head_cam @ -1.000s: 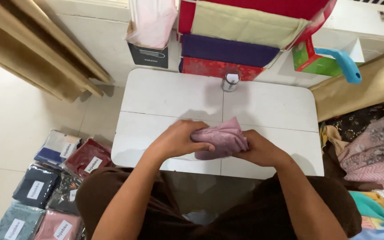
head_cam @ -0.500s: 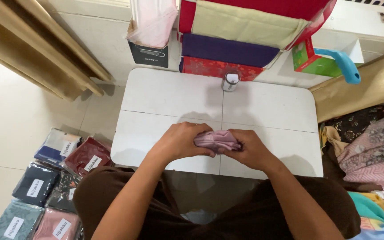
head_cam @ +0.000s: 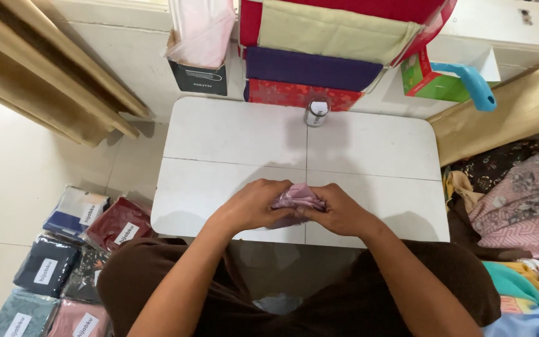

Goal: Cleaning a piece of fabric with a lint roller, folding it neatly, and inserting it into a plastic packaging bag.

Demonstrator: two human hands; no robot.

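Wrapped cloth packets [head_cam: 63, 249] lie on the floor left of my white worktop [head_cam: 232, 137]. At its near edge, my left hand [head_cam: 251, 206] and right hand [head_cam: 341, 212] grip a folded mauve cloth [head_cam: 297, 196], fingers clamped around it.

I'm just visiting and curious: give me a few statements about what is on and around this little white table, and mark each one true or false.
1. Both hands, the left hand and the right hand, hold the pink cloth. True.
2. The cloth lies spread flat across the whole white table. False: it is bunched small between the hands at the near edge.
3. A small tin stands at the far edge of the table. True.
4. The packaged cloths are stacked on the table. False: they lie on the floor to the person's left.
5. A blue handle shows at the upper right. True.
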